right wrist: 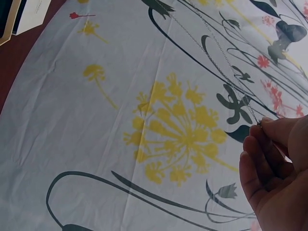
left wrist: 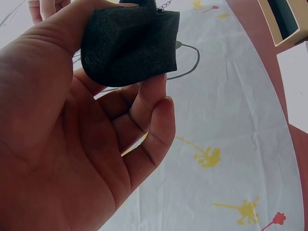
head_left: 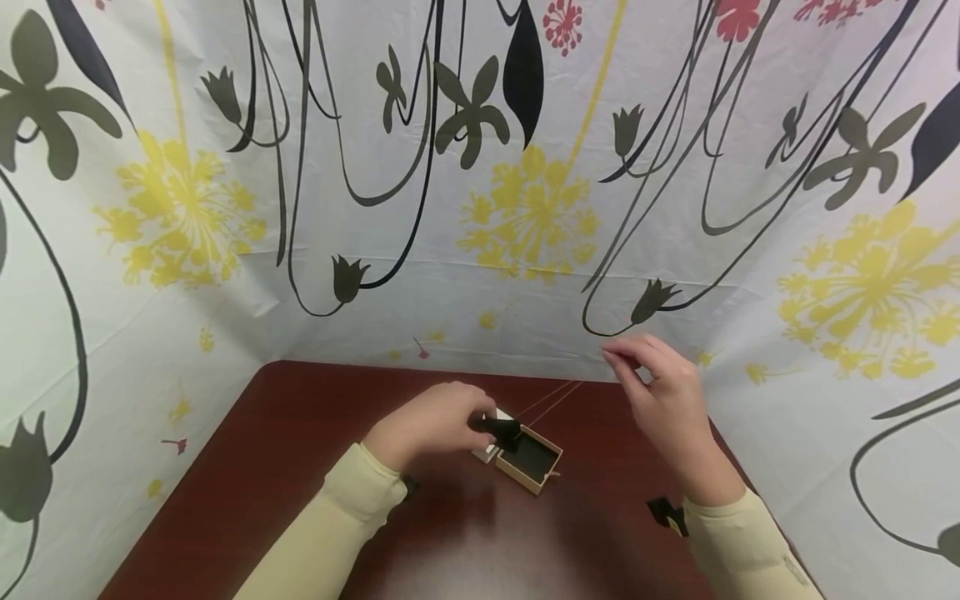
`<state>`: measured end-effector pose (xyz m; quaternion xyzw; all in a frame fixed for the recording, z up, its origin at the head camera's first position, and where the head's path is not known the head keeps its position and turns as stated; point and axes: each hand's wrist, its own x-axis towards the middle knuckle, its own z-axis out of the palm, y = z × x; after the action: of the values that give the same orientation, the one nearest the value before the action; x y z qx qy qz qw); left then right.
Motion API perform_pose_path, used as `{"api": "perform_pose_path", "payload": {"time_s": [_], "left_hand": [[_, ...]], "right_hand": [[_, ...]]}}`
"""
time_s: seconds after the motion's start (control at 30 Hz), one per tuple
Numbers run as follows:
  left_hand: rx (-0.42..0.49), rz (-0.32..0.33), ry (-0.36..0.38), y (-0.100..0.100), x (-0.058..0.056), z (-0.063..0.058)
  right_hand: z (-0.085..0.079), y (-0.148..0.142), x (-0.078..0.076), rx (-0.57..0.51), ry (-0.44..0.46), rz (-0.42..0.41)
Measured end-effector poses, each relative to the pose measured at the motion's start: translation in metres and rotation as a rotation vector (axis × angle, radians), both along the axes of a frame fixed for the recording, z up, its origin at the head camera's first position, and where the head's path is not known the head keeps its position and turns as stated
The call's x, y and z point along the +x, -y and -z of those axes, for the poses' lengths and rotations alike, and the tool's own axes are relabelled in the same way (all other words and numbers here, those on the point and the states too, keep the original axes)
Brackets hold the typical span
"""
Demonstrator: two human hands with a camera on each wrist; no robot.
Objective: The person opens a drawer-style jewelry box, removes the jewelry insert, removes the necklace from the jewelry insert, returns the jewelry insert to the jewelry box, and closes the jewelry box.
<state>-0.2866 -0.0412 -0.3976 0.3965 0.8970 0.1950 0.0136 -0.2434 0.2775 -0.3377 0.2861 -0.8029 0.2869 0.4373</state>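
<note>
My left hand (head_left: 438,423) grips a small black pouch (left wrist: 130,48) between thumb and fingers, just above the small open box on the table. From the pouch's mouth a thin chain (right wrist: 250,108) stretches as two fine strands across to my right hand (head_left: 667,392). The right hand, raised higher and to the right, pinches the chain's end between thumb and fingertips. Below the pouch lies the shallow tan box (head_left: 517,478) with a dark lining and a small tab on its right side. The pouch hides part of a white piece (head_left: 483,455) beside the box.
A dark red-brown table (head_left: 300,467) lies under both hands. Cloth (head_left: 420,208) printed with yellow, black and red flowers hangs behind and at both sides, close past the right hand. A small black piece (head_left: 667,514) shows by the right cuff.
</note>
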Motion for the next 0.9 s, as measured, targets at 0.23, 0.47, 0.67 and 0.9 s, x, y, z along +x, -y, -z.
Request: {"api": "perform_pose_path", "payload": {"time_s": [0.23, 0.47, 0.67, 0.9], "left_hand": [[-0.006, -0.005, -0.006, 0.001, -0.001, 0.002], [-0.005, -0.015, -0.008, 0.004, -0.002, 0.0], [-0.017, -0.013, -0.021, 0.005, -0.002, -0.001], [-0.016, -0.021, -0.025, 0.006, -0.001, -0.002]], "right_hand": [[0.007, -0.006, 0.002, -0.014, 0.0, 0.018], [0.013, -0.015, 0.002, -0.012, 0.078, 0.032], [0.019, -0.022, 0.004, -0.024, 0.109, 0.062], [0.029, -0.027, 0.004, -0.036, 0.08, 0.076]]}}
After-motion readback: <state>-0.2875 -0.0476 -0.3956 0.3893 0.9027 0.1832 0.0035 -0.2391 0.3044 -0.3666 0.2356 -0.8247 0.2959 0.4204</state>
